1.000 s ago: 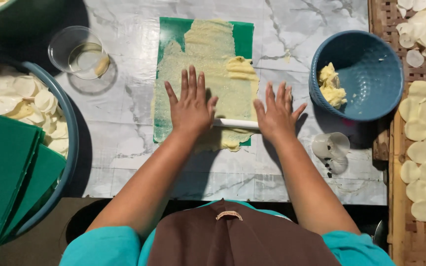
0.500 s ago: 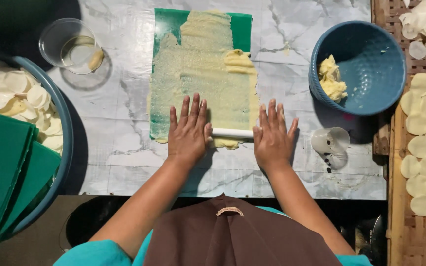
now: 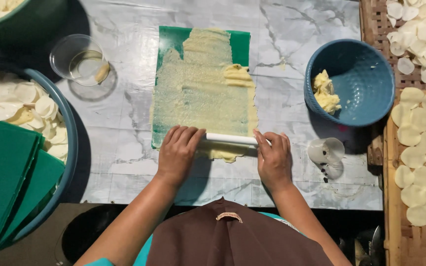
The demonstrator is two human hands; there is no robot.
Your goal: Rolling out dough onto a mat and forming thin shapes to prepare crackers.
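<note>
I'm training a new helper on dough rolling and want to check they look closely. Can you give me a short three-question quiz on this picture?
1. True or false: both hands rest on the white roller.
2. Where does the roller lie on the green sheet? A) far end B) near end C) off the sheet, by the glass
3. What holds the leftover lump of dough?

Key:
1. True: the left hand and the right hand press on its two ends.
2. B: at the near end of the thinly spread dough.
3. The blue bowl, on the right, holds the lump.
</note>
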